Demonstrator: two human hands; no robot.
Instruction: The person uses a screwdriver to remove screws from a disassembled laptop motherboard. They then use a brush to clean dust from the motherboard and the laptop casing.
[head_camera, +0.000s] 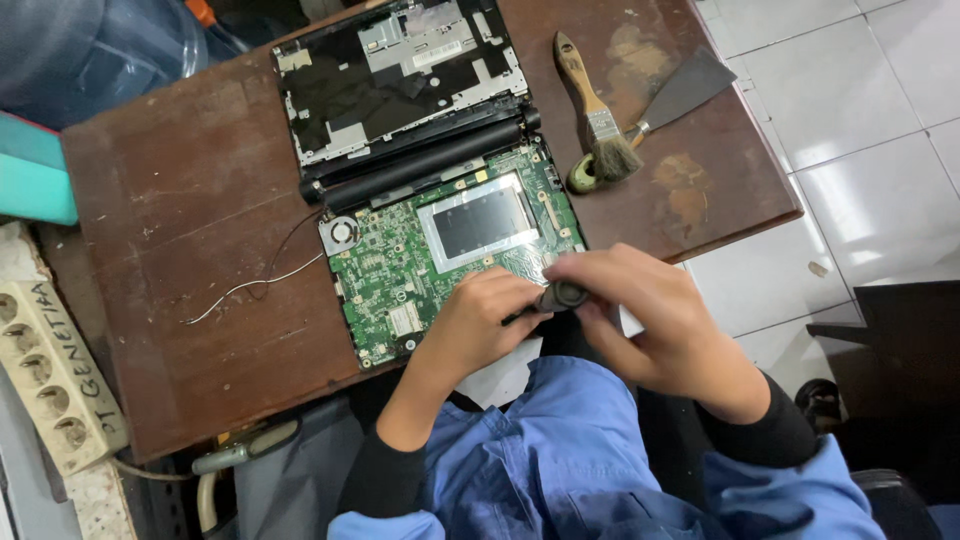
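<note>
Green circuit board (430, 270) of an opened small laptop lies on the brown wooden table (180, 200), and all places here I give relative to this board. Both hands meet at the near right corner of the board, just over its edge. The left hand (478, 325) comes from below and its fingers are curled tight around the thin end of a dark screwdriver (556, 297). The right hand (665, 315) comes from the right side, fingers bent and closed over the thick black handle. The long axis of the tool runs almost flat, from right to left, with the tip end toward the board, but the tip itself is hidden under the left fingers, so I cannot tell if it touches the board. The left hand is the nearer one to the board. Beyond the board, past the black hinge bar, lies the laptop lid part (400, 70). Far right of the board rest a paintbrush (595, 110) and a scraper (685, 95), well apart from the hands.
</note>
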